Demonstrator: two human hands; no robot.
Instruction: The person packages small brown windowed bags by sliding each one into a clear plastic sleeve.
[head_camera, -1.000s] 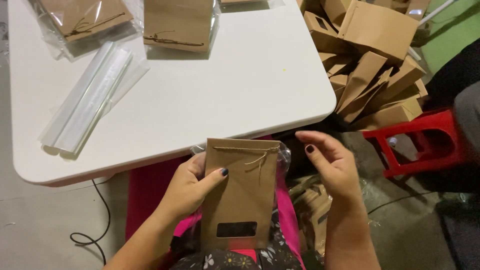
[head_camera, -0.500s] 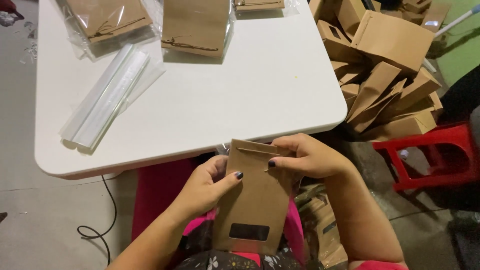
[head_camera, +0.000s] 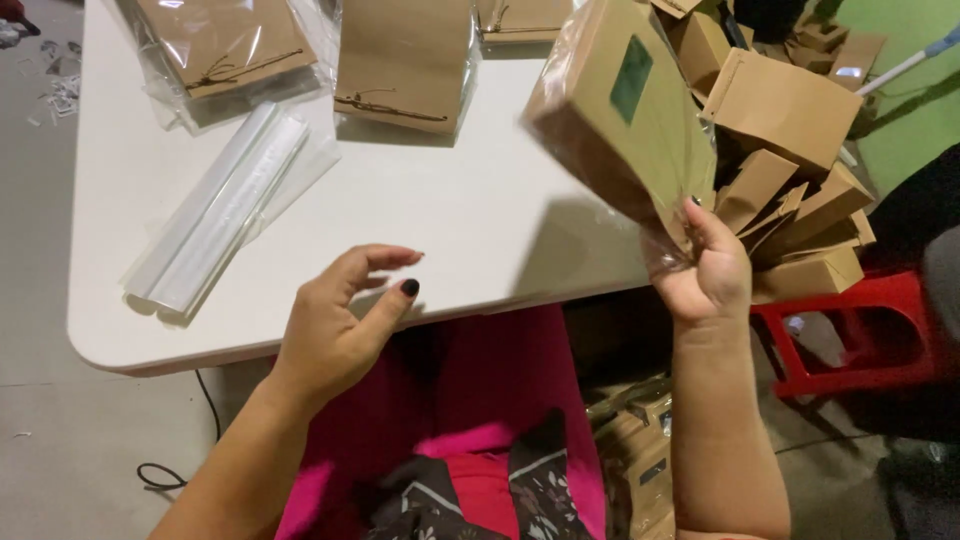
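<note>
The wrapped bag (head_camera: 620, 110), brown paper in clear film with a dark green patch, is tilting in the air over the table's right edge. The right hand (head_camera: 708, 275) is pinching its lower corner, fingers closed on the film. The left hand (head_camera: 335, 325) is hovering half open over the white table (head_camera: 470, 215), holding nothing. Clear sleeves (head_camera: 215, 215) are lying to its left. More wrapped bags (head_camera: 400, 60) are resting at the far edge, and brown boxes (head_camera: 790, 170) are piling up beside a red stool (head_camera: 850, 320).
</note>
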